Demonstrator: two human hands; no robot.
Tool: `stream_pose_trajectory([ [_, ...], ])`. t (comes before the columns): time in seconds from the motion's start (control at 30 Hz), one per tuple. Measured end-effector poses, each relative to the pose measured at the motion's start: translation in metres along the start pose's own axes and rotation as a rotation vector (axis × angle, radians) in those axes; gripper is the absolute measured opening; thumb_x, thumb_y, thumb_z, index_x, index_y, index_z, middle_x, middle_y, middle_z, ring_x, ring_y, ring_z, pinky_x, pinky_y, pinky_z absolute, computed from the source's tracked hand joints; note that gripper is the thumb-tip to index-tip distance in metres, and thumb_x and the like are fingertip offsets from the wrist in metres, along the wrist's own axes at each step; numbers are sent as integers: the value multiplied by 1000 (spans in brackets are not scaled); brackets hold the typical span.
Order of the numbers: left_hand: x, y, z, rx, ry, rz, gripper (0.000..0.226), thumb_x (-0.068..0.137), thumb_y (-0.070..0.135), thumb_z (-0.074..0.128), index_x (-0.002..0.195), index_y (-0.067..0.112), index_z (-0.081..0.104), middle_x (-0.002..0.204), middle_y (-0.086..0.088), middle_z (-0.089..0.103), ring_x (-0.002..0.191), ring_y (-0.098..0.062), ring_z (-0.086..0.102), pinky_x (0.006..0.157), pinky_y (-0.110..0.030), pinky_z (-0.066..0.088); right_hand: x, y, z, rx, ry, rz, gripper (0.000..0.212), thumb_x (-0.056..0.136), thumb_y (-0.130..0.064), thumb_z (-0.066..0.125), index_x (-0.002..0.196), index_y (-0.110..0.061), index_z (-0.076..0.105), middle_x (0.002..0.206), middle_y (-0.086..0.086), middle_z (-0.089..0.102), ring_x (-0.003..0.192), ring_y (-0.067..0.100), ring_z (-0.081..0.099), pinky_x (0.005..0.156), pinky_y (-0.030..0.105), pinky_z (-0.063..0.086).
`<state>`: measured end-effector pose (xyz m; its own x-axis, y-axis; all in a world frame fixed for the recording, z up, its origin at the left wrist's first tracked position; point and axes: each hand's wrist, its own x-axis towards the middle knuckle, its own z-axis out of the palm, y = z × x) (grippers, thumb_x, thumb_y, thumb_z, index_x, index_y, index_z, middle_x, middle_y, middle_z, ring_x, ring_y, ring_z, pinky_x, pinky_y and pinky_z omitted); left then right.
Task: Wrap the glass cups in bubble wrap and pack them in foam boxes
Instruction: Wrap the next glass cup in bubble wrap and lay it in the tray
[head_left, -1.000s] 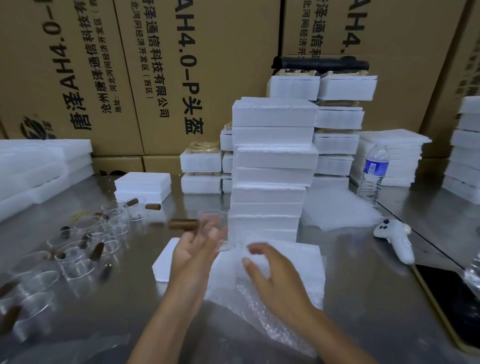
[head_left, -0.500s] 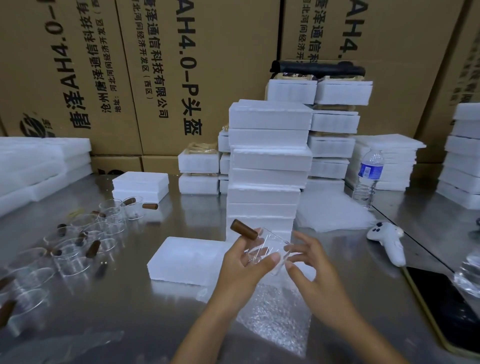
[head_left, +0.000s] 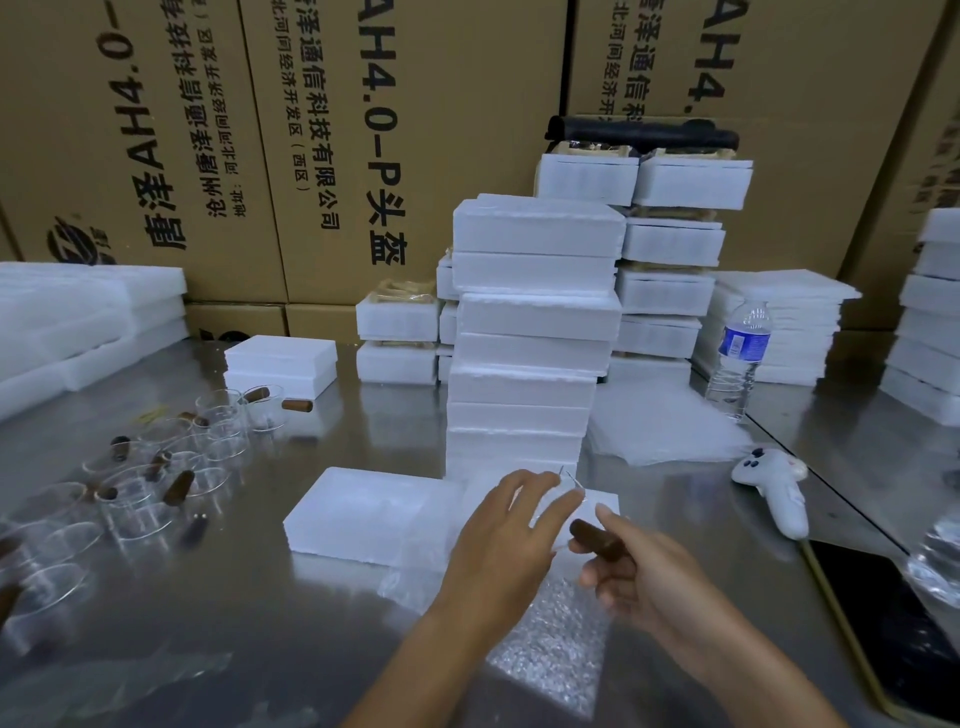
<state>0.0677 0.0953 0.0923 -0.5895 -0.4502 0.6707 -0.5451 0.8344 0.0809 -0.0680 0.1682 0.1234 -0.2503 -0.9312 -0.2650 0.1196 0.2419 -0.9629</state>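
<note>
Glass cup (head_left: 570, 483), in head view, held over bubble wrap (head_left: 550, 644) on table (head_left: 260, 597), just beside open foam box (head_left: 363, 514). Fingers of left hand (head_left: 498, 545) curled round clear body; fingers of right hand (head_left: 644, 577) pinching brown handle (head_left: 592, 536). More cups (head_left: 156, 483) standing well apart at left.

Left hand (head_left: 506, 525): seemingly gripping the glass cup (head_left: 563, 501).
Right hand (head_left: 641, 577): pinching its brown handle (head_left: 592, 538) at five o'clock.

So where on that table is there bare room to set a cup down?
Bare steel lies between the loose glass cups and the open foam box, and between the right hand and the white controller. The back, with its foam stacks, is crowded.
</note>
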Motion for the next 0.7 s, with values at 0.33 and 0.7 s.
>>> stream_pose_trajectory([
  [0.33,-5,-4,11,-167,-126,-291,95,88,37,64,141,49,-13,158,13,-9,128,-10,43,93,-16,39,4,18,-18,-35,-29,-138,24,93,-18,53,85,-3,70,70,8,71,61,11,57,62,20,44],
  [0.7,1,-12,28,12,-233,-128,29,96,36,51,122,24,60,126,4,57,113,-17,49,97,-25,30,13,24,-26,-63,97,-453,22,93,3,48,80,-5,63,64,9,64,64,5,65,65,12,50],
])
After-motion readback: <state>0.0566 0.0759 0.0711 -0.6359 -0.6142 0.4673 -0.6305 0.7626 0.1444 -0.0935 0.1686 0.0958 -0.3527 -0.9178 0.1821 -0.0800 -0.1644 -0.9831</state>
